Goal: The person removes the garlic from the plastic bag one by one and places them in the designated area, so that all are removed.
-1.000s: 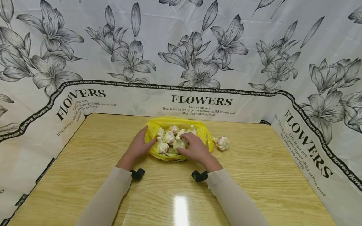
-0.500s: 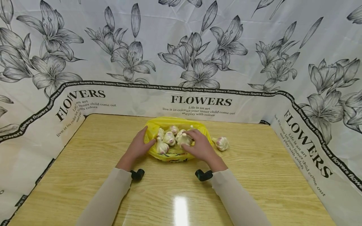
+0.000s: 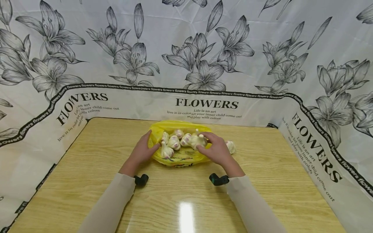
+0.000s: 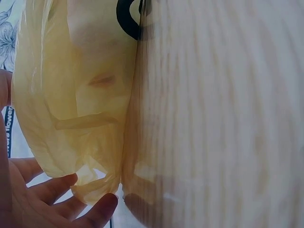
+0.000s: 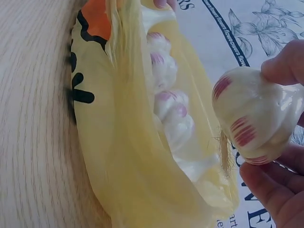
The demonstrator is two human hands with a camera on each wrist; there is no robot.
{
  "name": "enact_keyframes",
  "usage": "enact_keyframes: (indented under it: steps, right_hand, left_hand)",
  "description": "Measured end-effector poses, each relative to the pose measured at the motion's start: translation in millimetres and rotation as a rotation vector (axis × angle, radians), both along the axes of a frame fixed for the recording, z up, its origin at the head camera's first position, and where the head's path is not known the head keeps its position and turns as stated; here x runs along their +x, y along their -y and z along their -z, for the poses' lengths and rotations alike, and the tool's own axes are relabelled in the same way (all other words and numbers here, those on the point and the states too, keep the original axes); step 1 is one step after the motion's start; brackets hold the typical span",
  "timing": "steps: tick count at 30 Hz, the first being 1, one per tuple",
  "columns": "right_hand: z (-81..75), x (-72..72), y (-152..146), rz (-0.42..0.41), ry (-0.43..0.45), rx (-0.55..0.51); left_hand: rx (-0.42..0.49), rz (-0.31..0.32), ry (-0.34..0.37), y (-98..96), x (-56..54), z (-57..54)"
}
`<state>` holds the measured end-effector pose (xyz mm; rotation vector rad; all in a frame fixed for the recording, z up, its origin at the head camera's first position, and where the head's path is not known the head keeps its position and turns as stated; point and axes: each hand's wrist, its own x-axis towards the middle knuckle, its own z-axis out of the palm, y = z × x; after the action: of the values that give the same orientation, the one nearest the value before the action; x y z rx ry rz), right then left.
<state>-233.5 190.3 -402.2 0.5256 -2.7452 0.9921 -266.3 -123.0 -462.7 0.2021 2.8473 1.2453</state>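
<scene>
A yellow plastic bag (image 3: 180, 158) lies with its mouth open at the back middle of the table, several garlic bulbs (image 3: 174, 142) inside it. My left hand (image 3: 143, 149) holds the bag's left end, its thumb at the rim; in the left wrist view its fingers (image 4: 50, 190) bend along the yellow plastic. With thumb and fingertips my right hand (image 3: 218, 149) grips one garlic bulb (image 5: 251, 116) over the right part of the bag. That bulb shows white with purplish streaks in the right wrist view. Another garlic bulb (image 3: 231, 147) lies outside, partly hidden behind the right hand.
The light wooden table (image 3: 180, 191) stretches around the bag. White cloth (image 3: 140, 106) printed with flowers and lettering encloses it at the back and both sides. Dark wrist cameras (image 3: 141, 180) are strapped to both arms.
My right hand has moved right across the bag with a garlic bulb in its fingers, and now partly covers the loose bulb outside. The left hand stays at the bag's left end.
</scene>
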Motion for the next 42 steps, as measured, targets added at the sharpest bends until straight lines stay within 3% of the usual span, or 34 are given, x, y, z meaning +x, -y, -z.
enact_keyframes:
  steps: [16,42]
  right_hand:
    - [2.4,5.9,-28,-0.004,-0.005,-0.074]
    - [18.3,17.4,-77,0.059,0.04,-0.019]
  left_hand:
    - [0.002,-0.006,0.012,1.9,1.0,1.1]
    - [-0.012,-0.007,0.024,-0.1,-2.1,0.1]
